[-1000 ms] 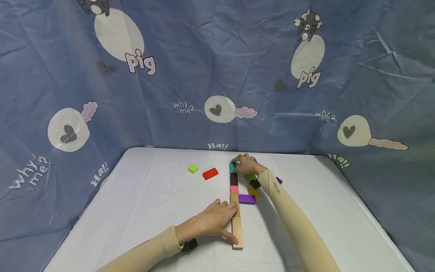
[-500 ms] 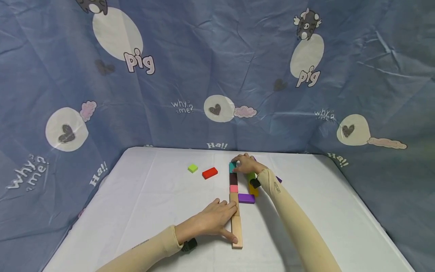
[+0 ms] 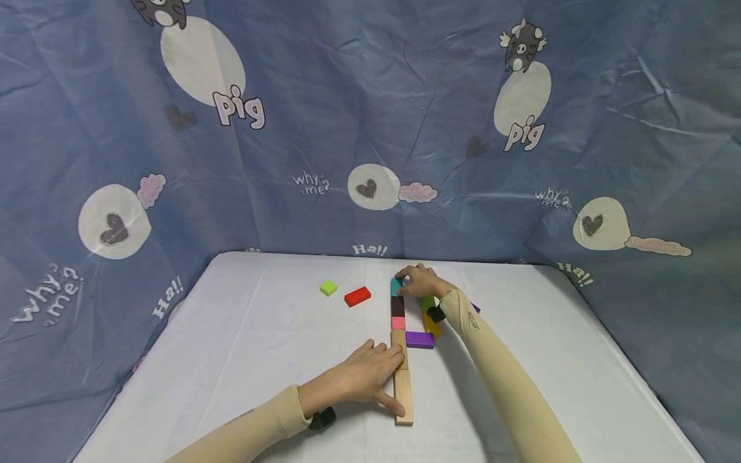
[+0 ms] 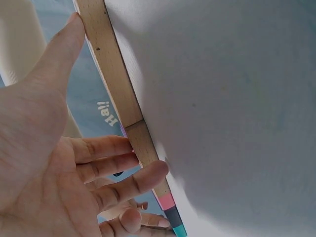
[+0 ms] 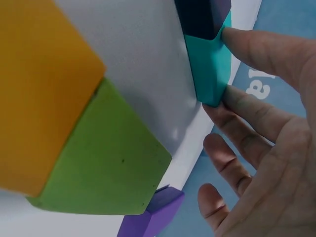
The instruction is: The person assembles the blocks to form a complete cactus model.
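Blocks (image 3: 397, 307) lie end to end in a straight row on the white-covered desk (image 3: 260, 360), running away from the person. Nearest is a plain wooden block (image 3: 404, 392), then a second wooden block (image 3: 399, 337), a short pink block (image 3: 398, 323), a dark block (nearly black) and, at the far end, a teal block (image 5: 212, 66).

The left grip (image 3: 367, 373) is spread wide, thumb well apart from the fingers: the thumb touches the nearest wooden block, while fingertips rest on the second one. The right grip (image 3: 420, 281) is parted too, its thumb and forefinger reaching along the teal block; the thumb touches near the seam with the dark block, and fingertips meet the far end. Neither grip clasps a block between opposed fingers.

A purple block (image 3: 419, 340) lies crosswise just to the right of the second wooden block. Further right, partly behind the right wrist, a yellow block (image 3: 431, 326) and a green block (image 5: 108, 158) adjoin, and the right wrist view shows another purple piece (image 5: 153, 212) beside the green one. Left of the row's far part lie a red block (image 3: 357, 296) and a small lime block (image 3: 329, 288), apart from each other. Behind the desk hangs a blue printed cloth (image 3: 289, 128) (pigs, hearts, "Ha!!").
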### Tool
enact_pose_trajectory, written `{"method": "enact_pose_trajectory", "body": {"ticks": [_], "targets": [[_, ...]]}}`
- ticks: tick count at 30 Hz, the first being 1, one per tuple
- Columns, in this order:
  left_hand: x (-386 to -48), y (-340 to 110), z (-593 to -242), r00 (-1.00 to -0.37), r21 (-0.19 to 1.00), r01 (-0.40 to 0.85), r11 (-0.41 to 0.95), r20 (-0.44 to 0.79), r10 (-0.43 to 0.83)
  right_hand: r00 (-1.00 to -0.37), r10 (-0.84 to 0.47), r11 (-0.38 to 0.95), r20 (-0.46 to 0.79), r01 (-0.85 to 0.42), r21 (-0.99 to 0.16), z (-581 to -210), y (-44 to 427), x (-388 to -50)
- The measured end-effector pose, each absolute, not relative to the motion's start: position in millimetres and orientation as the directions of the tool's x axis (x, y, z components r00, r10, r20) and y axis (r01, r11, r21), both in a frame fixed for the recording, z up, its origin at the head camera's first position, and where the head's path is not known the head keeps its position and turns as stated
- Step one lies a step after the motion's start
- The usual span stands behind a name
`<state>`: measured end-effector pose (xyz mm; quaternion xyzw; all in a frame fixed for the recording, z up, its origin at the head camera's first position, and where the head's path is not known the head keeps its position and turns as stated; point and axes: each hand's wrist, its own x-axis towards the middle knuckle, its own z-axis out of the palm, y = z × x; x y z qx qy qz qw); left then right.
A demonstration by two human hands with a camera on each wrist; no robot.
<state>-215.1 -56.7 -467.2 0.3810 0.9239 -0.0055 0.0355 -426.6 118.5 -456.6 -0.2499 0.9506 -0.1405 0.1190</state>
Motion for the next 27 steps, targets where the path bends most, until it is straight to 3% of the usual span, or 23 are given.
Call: {"method": "enact_pose_trajectory", "body": {"ticks": [6, 12, 18, 27], "targets": [[-215, -57, -468, -0.705, 0.017, 0.707, 0.707, -0.064, 0.706, -0.848, -0.513, 0.826, -0.132, -0.447, -0.343, -455, 120, -425], [-215, -58, -467, -0.707, 0.033, 0.703, 0.710, -0.076, 0.703, -0.858, -0.511, 0.785, -0.053, -0.441, -0.436, -454, 130, -418], [-214, -57, -465, -0.709, 0.039, 0.700, 0.713, -0.081, 0.701, -0.865, -0.499, 0.722, 0.056, -0.450, -0.526, -445, 154, -413], [-211, -56, -463, -0.705, 0.033, 0.706, 0.708, -0.066, 0.706, -0.893, -0.441, 0.673, 0.085, -0.392, -0.627, -443, 200, -399]]}}
